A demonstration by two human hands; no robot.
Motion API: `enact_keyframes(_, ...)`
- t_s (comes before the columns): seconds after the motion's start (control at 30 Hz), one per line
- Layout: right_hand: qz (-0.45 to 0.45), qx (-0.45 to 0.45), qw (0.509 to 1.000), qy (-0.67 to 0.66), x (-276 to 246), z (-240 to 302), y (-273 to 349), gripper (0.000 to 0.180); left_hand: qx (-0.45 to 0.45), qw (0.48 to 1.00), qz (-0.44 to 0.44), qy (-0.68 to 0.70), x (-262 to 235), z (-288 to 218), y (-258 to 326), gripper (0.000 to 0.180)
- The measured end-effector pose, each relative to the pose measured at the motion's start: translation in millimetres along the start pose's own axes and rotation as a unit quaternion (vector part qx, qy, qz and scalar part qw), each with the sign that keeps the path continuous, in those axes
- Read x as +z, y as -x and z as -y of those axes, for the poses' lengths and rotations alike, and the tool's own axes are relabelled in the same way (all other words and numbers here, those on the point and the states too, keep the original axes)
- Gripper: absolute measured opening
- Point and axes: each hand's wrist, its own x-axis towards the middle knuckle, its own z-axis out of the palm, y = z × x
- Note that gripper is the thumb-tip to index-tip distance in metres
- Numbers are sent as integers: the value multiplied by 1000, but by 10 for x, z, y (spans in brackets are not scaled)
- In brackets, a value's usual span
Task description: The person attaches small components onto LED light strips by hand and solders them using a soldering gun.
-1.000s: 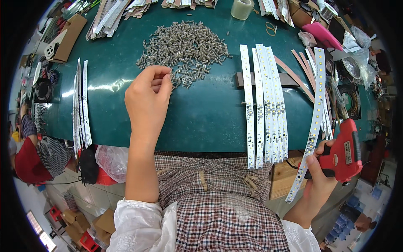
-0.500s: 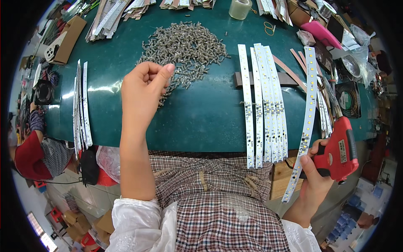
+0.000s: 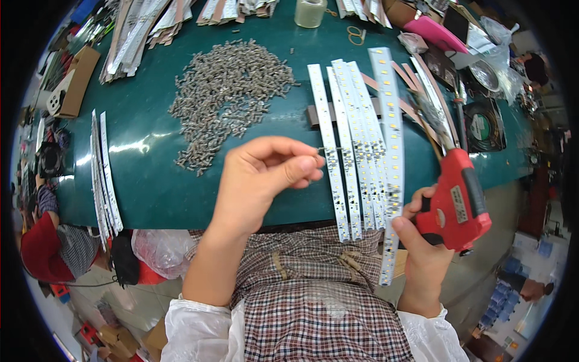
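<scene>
My left hand [image 3: 265, 181] is closed in a pinch beside the row of white LED strips [image 3: 357, 145], its fingertips next to the leftmost strip. What it pinches is too small or hidden to make out. In my right hand [image 3: 422, 259] are two things: a red pistol-shaped soldering gun [image 3: 449, 205], its metal tip pointing away from me, and a curved LED strip [image 3: 393, 130] between thumb and fingers. That strip stands just right of the row. Behind my left hand a heap of small metal-legged components [image 3: 226, 96] spreads over the green table [image 3: 145, 187].
A dark bar [image 3: 313, 114] lies under the row of strips. More strips [image 3: 105, 175] lie at the left edge. A tape roll [image 3: 310, 13], scissors [image 3: 356, 36] and a coil of wire [image 3: 480, 128] stand farther back. Another person [image 3: 48, 226] sits at the left.
My left hand has moved right and nearer, from the component heap to the LED strips. The right hand has brought the soldering gun and its strip left, close to the row.
</scene>
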Motion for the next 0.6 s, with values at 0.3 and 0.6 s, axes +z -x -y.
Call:
enact_keyframes(0.3, 71, 35, 997, -3, 154, 17, 12, 34, -78, 991, 60, 96, 319, 219, 60, 19)
enact_keyframes(0.6, 85, 14, 996, -9, 116, -56, -6, 39, -98, 986, 84, 110, 373, 266, 76, 18)
